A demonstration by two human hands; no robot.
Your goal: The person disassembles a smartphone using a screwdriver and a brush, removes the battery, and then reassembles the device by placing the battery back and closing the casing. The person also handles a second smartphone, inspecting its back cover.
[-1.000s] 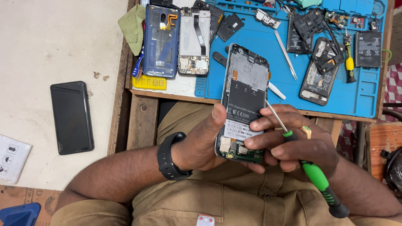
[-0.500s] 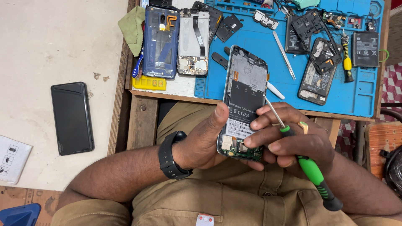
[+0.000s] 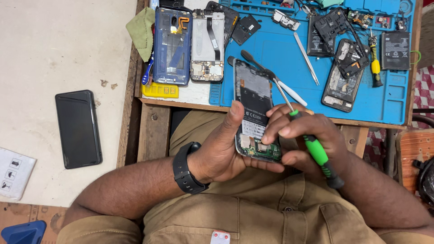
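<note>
My left hand (image 3: 221, 151) grips an opened smartphone (image 3: 254, 106) with its back cover off, thumb along its left edge, holding it above my lap at the workbench's front edge. A black battery and a green circuit board at the lower end are exposed. My right hand (image 3: 307, 138) holds a green-and-black screwdriver (image 3: 316, 151) tucked along the palm, its metal shaft pointing up and away from the phone. The right fingertips press on the phone's lower board area. A black watch (image 3: 184, 169) is on my left wrist.
A blue repair mat (image 3: 271, 49) on the wooden bench carries several dismantled phones, a battery (image 3: 395, 44), tweezers (image 3: 306, 52) and a yellow screwdriver (image 3: 374, 61). A blue phone frame (image 3: 172, 45) and green cloth (image 3: 142, 29) lie left. A black phone (image 3: 78, 128) rests on the pale floor.
The view shifted slightly. My right fingers moved down onto the phone's lower board and the screwdriver tilted with the hand. The left hand keeps its grip.
</note>
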